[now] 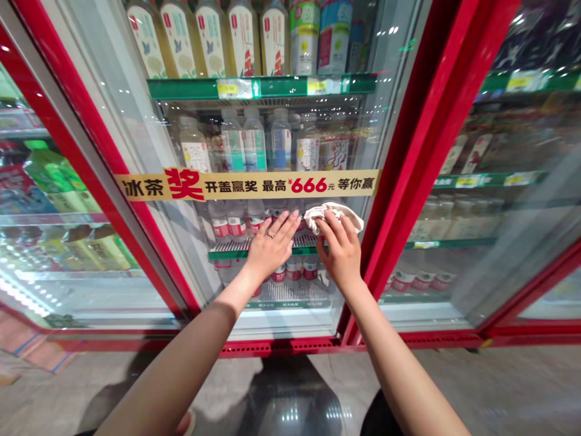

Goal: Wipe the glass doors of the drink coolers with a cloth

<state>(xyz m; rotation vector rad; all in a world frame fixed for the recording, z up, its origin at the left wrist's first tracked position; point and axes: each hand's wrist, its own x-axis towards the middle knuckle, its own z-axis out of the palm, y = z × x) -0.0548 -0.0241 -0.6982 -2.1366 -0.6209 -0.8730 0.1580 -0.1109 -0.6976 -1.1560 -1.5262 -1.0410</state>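
Observation:
A glass fridge door (181, 242) with a red frame stands in front of me, crossed by a yellow printed strip (245, 185). Just below the strip, my right hand (340, 248) presses a crumpled white cloth (347, 215) to the glass near the door's right side, its fingers bent over the cloth. My left hand (272, 239), with a ring on one finger, lies flat at the glass to the left of the cloth, fingers stretched out and holding nothing. Behind the glass, bottles (254, 139) stand on shelves.
Red door frames (417, 163) rise on both sides, with more drink shelves behind glass at left and right. Green shelf edges (272, 85) carry price tags. Pinkish boxes (31, 339) sit at the lower left on the grey tiled floor (295, 393).

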